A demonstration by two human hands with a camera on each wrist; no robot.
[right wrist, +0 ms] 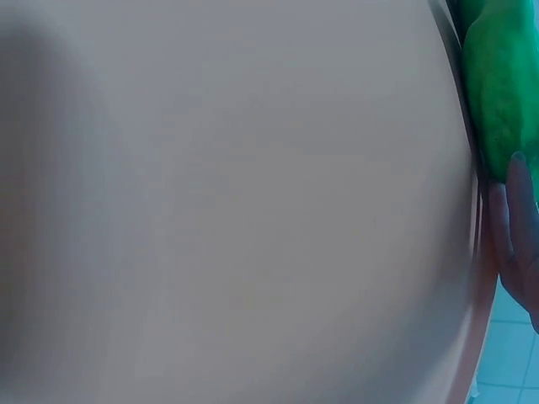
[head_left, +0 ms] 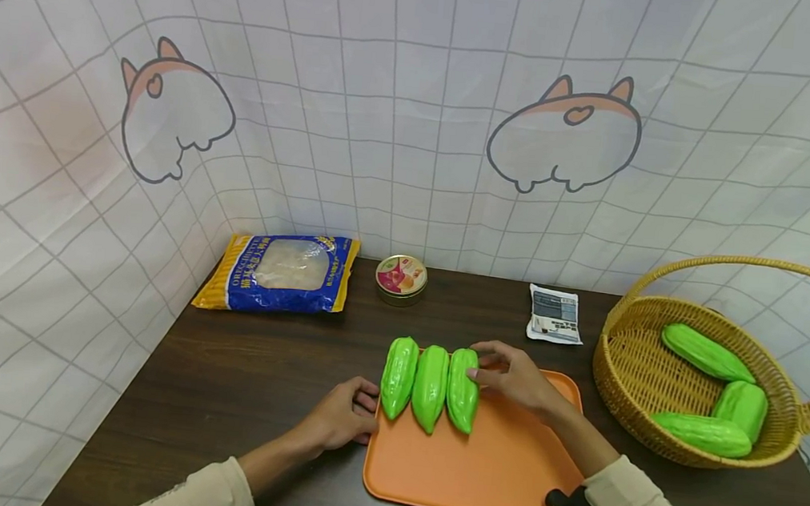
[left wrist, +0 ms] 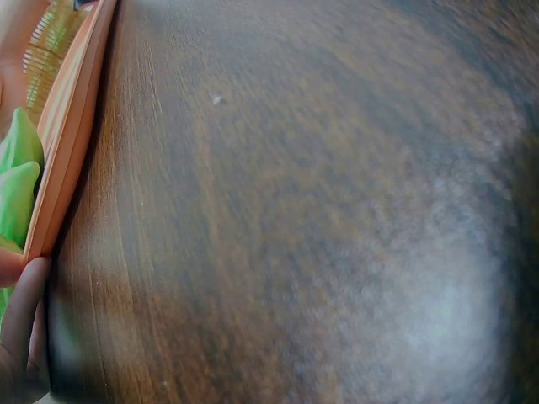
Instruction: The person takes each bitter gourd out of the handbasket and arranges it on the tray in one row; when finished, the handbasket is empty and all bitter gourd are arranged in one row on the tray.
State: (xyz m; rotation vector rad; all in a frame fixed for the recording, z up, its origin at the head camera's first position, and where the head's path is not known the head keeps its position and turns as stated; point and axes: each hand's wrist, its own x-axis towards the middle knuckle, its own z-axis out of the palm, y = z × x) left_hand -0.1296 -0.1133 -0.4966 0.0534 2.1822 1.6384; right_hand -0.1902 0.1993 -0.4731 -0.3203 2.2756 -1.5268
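In the head view, three bright green ridged bitter melons [head_left: 430, 388] lie side by side along the far left part of an orange tray [head_left: 457, 479], their pointed ends toward me. My right hand [head_left: 513, 375] holds the upper end of the rightmost bitter melon [head_left: 462, 395], thumb on its side and fingers at its far end. The right wrist view shows fingertips against that green melon [right wrist: 503, 93]. At the tray's left edge is my left hand [head_left: 340, 416]. In the left wrist view, its thumb and fingers [left wrist: 24, 316] pinch the tray rim [left wrist: 72, 143].
A wicker basket [head_left: 611, 375] with a tall handle stands at right, holding several green vegetables [head_left: 707, 352]. Along the back lie a blue and yellow pasta bag [head_left: 285, 299], a round tin [head_left: 401, 277] and a white packet [head_left: 555, 314]. A grid-patterned curtain [head_left: 387, 123] hangs behind.
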